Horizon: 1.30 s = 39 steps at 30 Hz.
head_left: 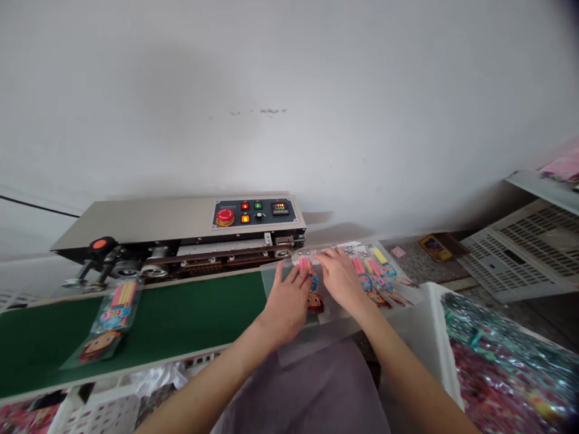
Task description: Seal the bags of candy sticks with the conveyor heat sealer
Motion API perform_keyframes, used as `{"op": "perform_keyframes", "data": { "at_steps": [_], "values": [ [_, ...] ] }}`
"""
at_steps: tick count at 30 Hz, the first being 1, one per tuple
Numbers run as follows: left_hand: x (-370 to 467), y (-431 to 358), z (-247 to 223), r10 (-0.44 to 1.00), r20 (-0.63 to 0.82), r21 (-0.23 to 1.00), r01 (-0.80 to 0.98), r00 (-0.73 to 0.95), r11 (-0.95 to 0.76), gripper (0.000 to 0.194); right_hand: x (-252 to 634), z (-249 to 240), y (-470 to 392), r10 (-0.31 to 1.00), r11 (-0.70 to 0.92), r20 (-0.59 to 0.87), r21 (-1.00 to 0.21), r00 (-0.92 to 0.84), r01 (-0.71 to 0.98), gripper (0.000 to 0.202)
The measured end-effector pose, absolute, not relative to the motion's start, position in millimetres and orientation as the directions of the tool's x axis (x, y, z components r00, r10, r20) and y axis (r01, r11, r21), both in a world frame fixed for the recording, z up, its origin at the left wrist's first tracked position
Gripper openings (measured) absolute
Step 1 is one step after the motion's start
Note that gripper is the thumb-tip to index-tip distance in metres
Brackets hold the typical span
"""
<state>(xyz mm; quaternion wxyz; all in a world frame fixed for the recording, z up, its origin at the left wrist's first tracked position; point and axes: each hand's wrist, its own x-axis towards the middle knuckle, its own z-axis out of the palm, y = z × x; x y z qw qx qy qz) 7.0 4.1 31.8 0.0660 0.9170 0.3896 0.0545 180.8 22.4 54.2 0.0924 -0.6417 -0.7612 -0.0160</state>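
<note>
A clear bag with a pink-and-yellow item and a cartoon face lies at the right end of the green belt. My left hand rests on it with its fingers apart. At its upper right edge is my right hand, fingers bent together near the bag's top; what they hold, if anything, is too small to tell. Several similar bags lie fanned out right of my right hand. Another filled bag lies on the belt's left part, beside the sealing machine.
A white-rimmed box of shiny green and pink packets stands at the lower right. Behind it are grey plastic crates. A white basket sits below the belt at the lower left. The wall rises behind the machine.
</note>
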Motion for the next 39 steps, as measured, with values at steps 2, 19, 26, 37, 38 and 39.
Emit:
{"op": "perform_keyframes", "data": {
  "at_steps": [2,19,26,37,38,39],
  "values": [
    [10.7,0.1,25.8,0.732,0.065,0.154,0.718,0.678,-0.679,0.051,175.9,49.7,33.0,0.973,0.198,0.15,-0.144,-0.176,0.97,0.043],
    [17.4,-10.3,2.4,0.765,0.114,0.15,0.751,0.633,-0.644,0.054,160.6,41.7,46.5,0.973,0.219,0.096,-0.099,-0.21,0.971,0.031],
    [9.8,-10.9,0.0,0.765,0.111,0.172,0.746,0.634,-0.643,0.054,207.5,40.5,-1.3,0.956,0.136,0.263,-0.012,-0.128,0.991,0.048],
    [-19.7,-12.2,-1.9,0.782,0.132,0.121,0.773,0.609,-0.623,0.053,166.5,7.2,-42.7,0.968,0.04,0.247,0.019,-0.044,0.999,0.052],
    [-26.3,-12.3,1.7,0.785,0.12,0.111,0.778,0.607,-0.619,0.052,156.3,7.8,-41.7,0.972,0.048,0.232,-0.004,-0.046,0.999,0.053],
    [-32.9,-12.4,6.3,0.792,0.108,0.101,0.786,0.601,-0.61,0.051,147.9,9.3,-41.0,0.974,0.054,0.221,-0.024,-0.047,0.998,0.054]
  ]
}}
